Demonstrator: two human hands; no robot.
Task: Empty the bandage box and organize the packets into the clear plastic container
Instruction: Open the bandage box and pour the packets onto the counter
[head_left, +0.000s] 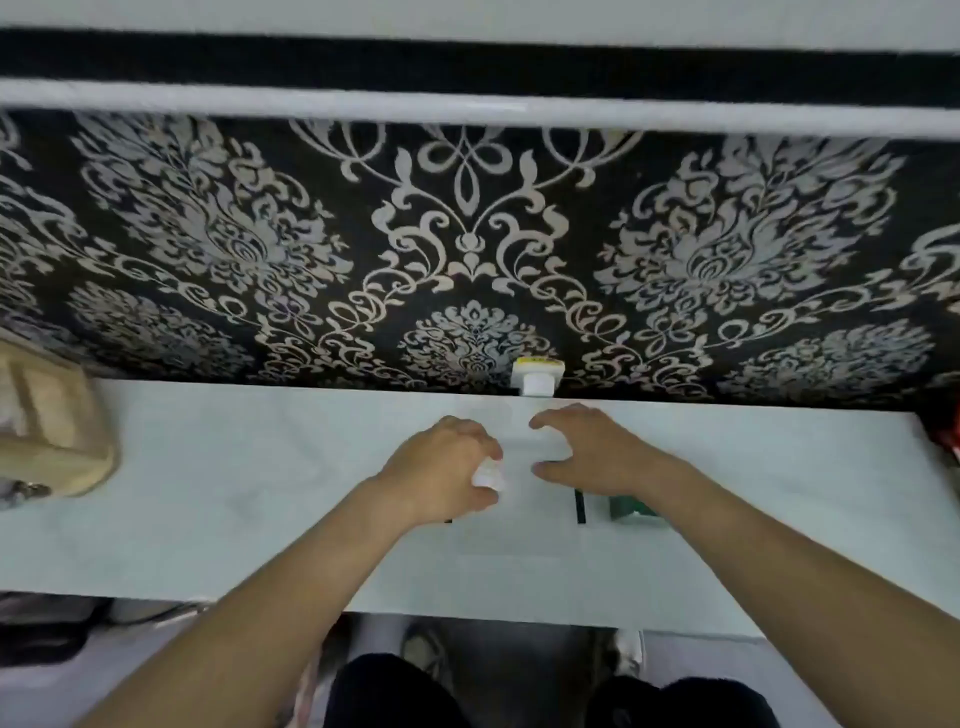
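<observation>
White surface (208, 493) under both sets of fingers; black wall (208, 234) with silver damask pattern beyond the fingertips, white wall fitting (537, 376) just past them. Left hand (441, 467): fingers clamped on white packets (488, 477). Right hand (597, 457): fingers spread and arched; grip or mere touch not discernible. Clear plastic container (519, 519) between the two sets of fingers, outline faint and blurred. Green box (631, 512) behind the right fingers, partly hidden by the wrist. Count: two hands, one box, one container; packet number unreadable.
</observation>
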